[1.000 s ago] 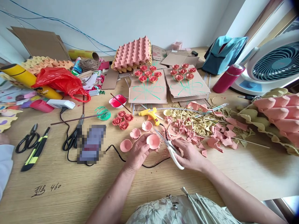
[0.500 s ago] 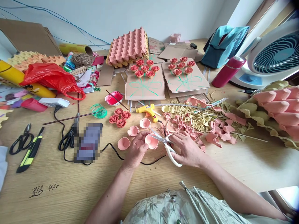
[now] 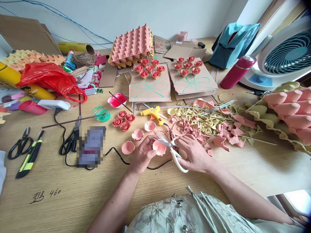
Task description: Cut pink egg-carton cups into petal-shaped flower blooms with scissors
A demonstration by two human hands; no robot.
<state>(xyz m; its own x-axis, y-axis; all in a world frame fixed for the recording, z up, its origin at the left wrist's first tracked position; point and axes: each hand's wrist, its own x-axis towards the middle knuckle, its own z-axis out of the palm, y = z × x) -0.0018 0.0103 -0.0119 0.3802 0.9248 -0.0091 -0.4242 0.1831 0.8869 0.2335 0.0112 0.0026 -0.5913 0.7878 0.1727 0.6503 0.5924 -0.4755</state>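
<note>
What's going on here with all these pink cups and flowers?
The person's left hand holds a small pink cup, and the right hand holds white-handled scissors, blades open at the cup's rim. Three other pink cups lie nearby, beside four red flowers. More flowers sit on cardboard behind, and cut scraps are heaped to the right.

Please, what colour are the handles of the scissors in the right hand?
The handles are white; this shows best in the head view.
</note>
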